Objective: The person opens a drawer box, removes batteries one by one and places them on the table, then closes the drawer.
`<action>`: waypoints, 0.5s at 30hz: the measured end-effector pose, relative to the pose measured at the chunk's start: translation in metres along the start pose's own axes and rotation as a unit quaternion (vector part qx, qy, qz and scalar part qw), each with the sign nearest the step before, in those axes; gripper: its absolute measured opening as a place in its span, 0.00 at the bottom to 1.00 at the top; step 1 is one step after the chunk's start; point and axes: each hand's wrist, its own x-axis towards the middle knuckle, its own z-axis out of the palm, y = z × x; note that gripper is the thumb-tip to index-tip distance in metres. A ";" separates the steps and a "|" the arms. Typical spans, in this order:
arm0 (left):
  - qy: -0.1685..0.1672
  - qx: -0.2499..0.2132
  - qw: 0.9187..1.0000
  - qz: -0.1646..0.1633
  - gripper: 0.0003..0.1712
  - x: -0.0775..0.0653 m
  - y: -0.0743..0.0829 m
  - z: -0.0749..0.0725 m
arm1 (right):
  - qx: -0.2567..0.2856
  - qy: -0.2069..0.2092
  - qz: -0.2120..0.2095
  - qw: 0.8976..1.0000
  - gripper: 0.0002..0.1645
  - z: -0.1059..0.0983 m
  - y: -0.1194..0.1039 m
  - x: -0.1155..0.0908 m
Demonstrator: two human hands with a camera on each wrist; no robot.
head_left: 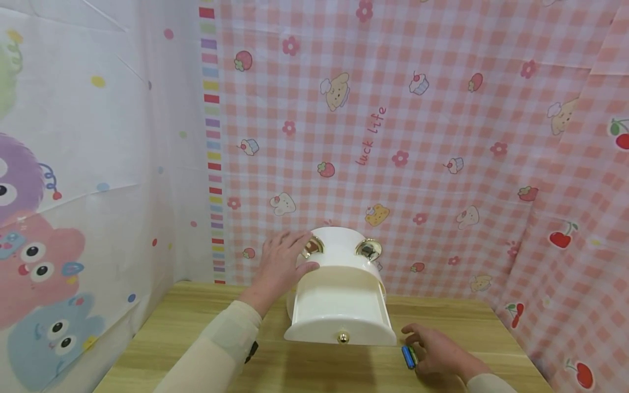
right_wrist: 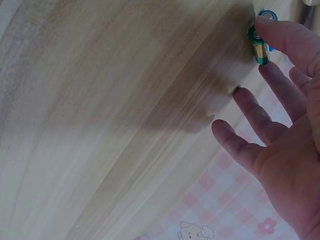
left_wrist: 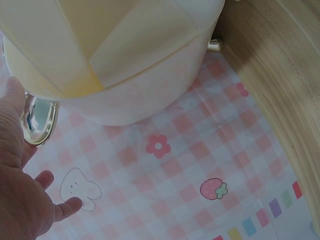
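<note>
Right hand [head_left: 442, 352]: low at the right of the pale wood-grain desk [head_left: 467, 316], thumb and one fingertip set at opposite ends of a small green-and-gold cylindrical battery [right_wrist: 261, 51] in a light pinch, other fingers spread; how firm the hold is, we cannot tell. Step in hand, as we judge it: taking up the batteries. The next move, we think, calls for a surer pinch and a level lift.

Blue cylindrical battery [head_left: 408, 357]: close alongside the green one, right of the drawer; whether it too is gripped, we cannot say. Both have shiny casings and, in the right wrist view, round metal ends.

Left hand [head_left: 282, 267]: fingers relaxed and apart, at the left side of a glossy white round-topped case [head_left: 339, 240], probably steadying it.

Case: on the desk, centre, two gold-rimmed mirror-like ornaments [head_left: 368, 250] at its upper corners.

Shallow white drawer with curved front panel [head_left: 314, 331]: pulled out toward us, round gold knob [head_left: 343, 338] at mid-front.

Backing: pink-and-white checked cloth [head_left: 432, 120].
</note>
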 end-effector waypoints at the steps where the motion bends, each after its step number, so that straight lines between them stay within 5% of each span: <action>1: 0.001 0.000 1.000 0.000 0.43 0.000 0.000 0.000 | 0.002 0.000 0.002 1.000 0.45 0.000 0.000 0.000; 10: 0.004 0.006 1.000 0.003 0.43 0.000 0.000 0.001 | 0.003 0.009 0.003 1.000 0.47 -0.001 0.001 -0.004; 15: -0.001 0.011 1.000 -0.001 0.43 0.001 -0.001 0.001 | 0.024 0.035 0.069 0.997 0.42 -0.003 -0.003 -0.004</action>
